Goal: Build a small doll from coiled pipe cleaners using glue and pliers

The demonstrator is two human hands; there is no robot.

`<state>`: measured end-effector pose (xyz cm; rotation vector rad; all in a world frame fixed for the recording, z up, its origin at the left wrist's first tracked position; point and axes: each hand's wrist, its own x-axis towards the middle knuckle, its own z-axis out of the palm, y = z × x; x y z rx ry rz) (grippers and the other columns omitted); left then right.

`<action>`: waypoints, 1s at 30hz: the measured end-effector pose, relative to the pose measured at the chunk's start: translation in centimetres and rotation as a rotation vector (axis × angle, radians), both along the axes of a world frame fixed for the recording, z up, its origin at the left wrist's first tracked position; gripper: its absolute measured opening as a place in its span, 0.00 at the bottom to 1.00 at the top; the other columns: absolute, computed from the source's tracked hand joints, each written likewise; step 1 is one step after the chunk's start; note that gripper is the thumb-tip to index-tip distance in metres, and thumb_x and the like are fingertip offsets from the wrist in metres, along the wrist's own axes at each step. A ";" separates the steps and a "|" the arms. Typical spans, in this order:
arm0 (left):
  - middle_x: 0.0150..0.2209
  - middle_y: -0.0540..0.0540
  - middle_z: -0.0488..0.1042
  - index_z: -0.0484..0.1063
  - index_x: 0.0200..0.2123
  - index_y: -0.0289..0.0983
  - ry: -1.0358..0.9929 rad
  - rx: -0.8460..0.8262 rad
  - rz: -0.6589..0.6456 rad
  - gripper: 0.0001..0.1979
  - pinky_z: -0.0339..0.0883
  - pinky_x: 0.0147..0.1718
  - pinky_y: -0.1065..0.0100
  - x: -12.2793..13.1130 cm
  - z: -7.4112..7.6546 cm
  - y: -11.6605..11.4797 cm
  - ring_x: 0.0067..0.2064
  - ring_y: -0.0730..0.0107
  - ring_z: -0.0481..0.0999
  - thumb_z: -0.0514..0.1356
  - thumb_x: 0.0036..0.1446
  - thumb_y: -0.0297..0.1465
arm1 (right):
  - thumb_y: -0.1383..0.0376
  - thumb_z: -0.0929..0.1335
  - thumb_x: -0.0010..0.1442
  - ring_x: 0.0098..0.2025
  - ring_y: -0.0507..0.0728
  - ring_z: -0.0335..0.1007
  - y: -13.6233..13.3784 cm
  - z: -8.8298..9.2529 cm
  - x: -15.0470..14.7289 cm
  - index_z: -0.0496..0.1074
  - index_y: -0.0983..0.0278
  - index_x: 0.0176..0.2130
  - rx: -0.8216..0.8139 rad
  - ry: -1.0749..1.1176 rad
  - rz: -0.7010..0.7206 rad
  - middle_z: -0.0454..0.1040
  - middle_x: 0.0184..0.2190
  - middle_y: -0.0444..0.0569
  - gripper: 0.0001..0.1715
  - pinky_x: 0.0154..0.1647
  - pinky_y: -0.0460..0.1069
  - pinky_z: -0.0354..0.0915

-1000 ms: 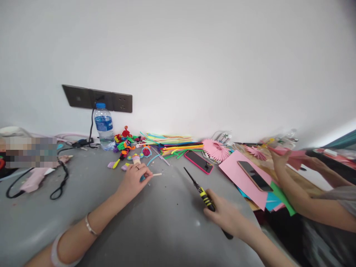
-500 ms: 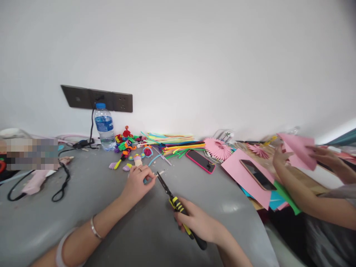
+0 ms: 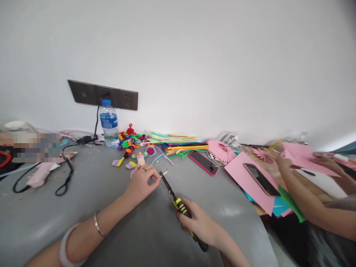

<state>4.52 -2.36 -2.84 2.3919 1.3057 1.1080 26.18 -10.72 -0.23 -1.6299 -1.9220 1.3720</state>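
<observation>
My left hand (image 3: 142, 181) rests on the grey table (image 3: 116, 222) with its fingers pinched on a short pale stick (image 3: 163, 173) whose tip pokes out to the right. In my right hand (image 3: 198, 222) is a pair of yellow-and-black handled pliers (image 3: 178, 200); their thin dark jaws reach up and left and meet the stick's tip. A silver bangle and a pale bracelet ring my left wrist.
Small colourful craft pieces (image 3: 130, 146), a water bottle (image 3: 109, 122) and a bundle of pipe cleaners (image 3: 180, 144) lie by the wall. A pink-cased phone (image 3: 203, 162), pink paper (image 3: 250, 178) with another phone (image 3: 261, 180) and another person's hands (image 3: 283, 163) are at the right. Black cables (image 3: 63, 178) lie at the left.
My right hand brought the pliers from the right over to the stick in my left hand, and the jaws now sit at its tip. The other person lowered a pink sheet.
</observation>
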 end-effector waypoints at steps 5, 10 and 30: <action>0.32 0.51 0.77 0.73 0.33 0.40 -0.005 -0.033 0.006 0.02 0.54 0.42 0.62 -0.2 -0.1 0.1 0.37 0.65 0.74 0.64 0.55 0.30 | 0.70 0.60 0.57 0.23 0.50 0.63 0.1 0.6 0.2 0.62 0.62 0.34 0.012 -0.028 -0.017 0.65 0.21 0.38 0.04 0.26 0.45 0.55; 0.33 0.51 0.78 0.73 0.32 0.40 -0.003 -0.038 0.005 0.04 0.54 0.42 0.62 -0.3 0.0 0.1 0.38 0.65 0.74 0.63 0.57 0.34 | 0.70 0.61 0.56 0.24 0.51 0.61 0.2 1.2 0.0 0.61 0.62 0.32 0.068 -0.090 -0.014 0.64 0.23 0.39 0.03 0.26 0.46 0.54; 0.28 0.53 0.74 0.70 0.28 0.39 0.077 0.079 -0.031 0.08 0.51 0.40 0.63 0.0 0.0 0.3 0.36 0.66 0.70 0.57 0.59 0.24 | 0.72 0.61 0.49 0.26 0.51 0.55 1.2 0.6 0.6 0.56 0.61 0.28 0.175 -0.099 0.033 0.59 0.23 0.38 0.07 0.27 0.46 0.47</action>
